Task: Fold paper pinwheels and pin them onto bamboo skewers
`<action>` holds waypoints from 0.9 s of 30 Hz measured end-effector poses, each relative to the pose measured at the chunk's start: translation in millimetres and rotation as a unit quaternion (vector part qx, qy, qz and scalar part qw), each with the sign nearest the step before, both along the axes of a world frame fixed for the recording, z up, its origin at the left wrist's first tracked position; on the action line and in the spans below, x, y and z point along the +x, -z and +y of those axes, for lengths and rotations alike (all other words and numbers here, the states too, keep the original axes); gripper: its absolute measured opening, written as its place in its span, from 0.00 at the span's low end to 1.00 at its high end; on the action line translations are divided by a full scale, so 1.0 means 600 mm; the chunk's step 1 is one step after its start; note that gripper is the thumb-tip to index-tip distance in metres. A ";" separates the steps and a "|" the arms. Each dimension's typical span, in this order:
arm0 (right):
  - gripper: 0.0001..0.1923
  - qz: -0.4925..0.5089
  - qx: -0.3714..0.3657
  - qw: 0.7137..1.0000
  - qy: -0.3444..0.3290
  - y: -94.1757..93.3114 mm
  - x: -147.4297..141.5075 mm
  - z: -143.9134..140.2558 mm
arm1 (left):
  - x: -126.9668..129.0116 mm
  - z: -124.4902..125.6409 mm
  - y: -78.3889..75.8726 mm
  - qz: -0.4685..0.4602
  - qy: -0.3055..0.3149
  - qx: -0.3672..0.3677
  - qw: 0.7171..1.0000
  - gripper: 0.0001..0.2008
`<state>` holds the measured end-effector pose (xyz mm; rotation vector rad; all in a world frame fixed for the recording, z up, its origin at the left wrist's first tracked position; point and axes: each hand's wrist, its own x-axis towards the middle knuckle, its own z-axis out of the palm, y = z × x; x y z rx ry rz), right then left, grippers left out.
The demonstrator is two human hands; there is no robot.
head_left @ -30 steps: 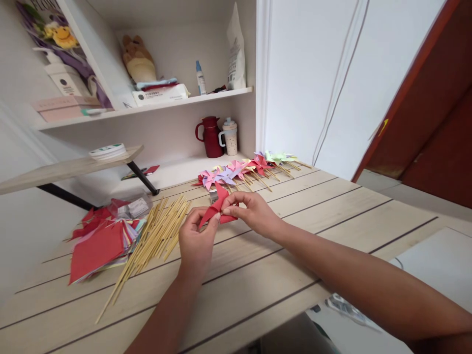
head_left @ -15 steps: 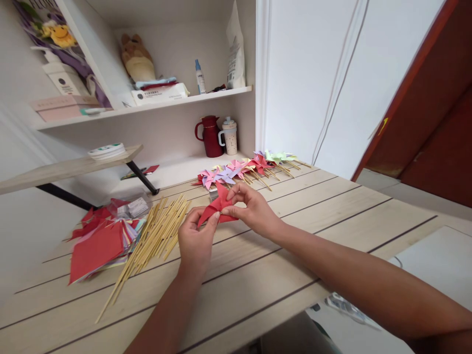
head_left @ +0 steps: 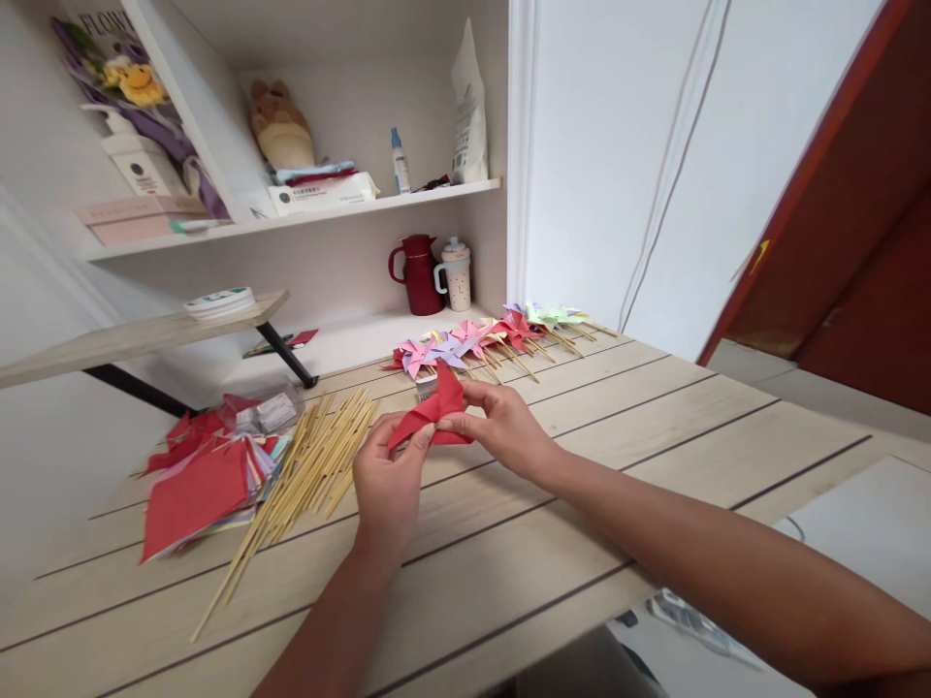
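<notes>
Both of my hands hold a folded red paper piece (head_left: 434, 411) just above the wooden table (head_left: 655, 427). My left hand (head_left: 388, 482) pinches its lower left flap. My right hand (head_left: 503, 423) pinches the middle and right side. A bundle of thin bamboo sticks (head_left: 302, 475) lies to the left of my left hand. A stack of coloured paper squares (head_left: 204, 480), red on top, lies further left. A row of finished paper pinwheels on sticks (head_left: 484, 334) lies behind my hands.
A small clear plastic box (head_left: 266, 409) rests on the paper stack. A red jug (head_left: 420, 274) and a white cup (head_left: 456, 275) stand on the lower shelf. The upper shelf (head_left: 305, 215) holds a bottle, bag and plush toy. A red-brown door (head_left: 850, 223) stands right.
My right fingers have shifted along the red paper, pressing a flap toward its centre. The view has moved slightly; my left hand keeps the same pinch.
</notes>
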<state>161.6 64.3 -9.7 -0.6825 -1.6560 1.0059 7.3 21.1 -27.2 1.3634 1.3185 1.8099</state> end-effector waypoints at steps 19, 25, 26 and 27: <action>0.06 -0.003 0.022 1.000 0.018 0.002 -0.006 -0.009 | -0.002 -0.001 -0.008 0.030 -0.027 0.045 0.998 0.05; 0.07 0.036 -0.002 0.999 -0.015 0.011 -0.004 -0.001 | -0.004 0.000 -0.010 -0.043 0.046 -0.019 0.998 0.10; 0.07 0.041 -0.007 0.999 -0.019 0.012 -0.004 0.000 | -0.004 0.000 -0.011 -0.047 0.055 -0.019 0.997 0.10; 0.08 0.045 -0.013 0.999 -0.022 0.012 -0.004 0.000 | -0.005 0.000 -0.011 -0.050 0.062 -0.017 0.997 0.10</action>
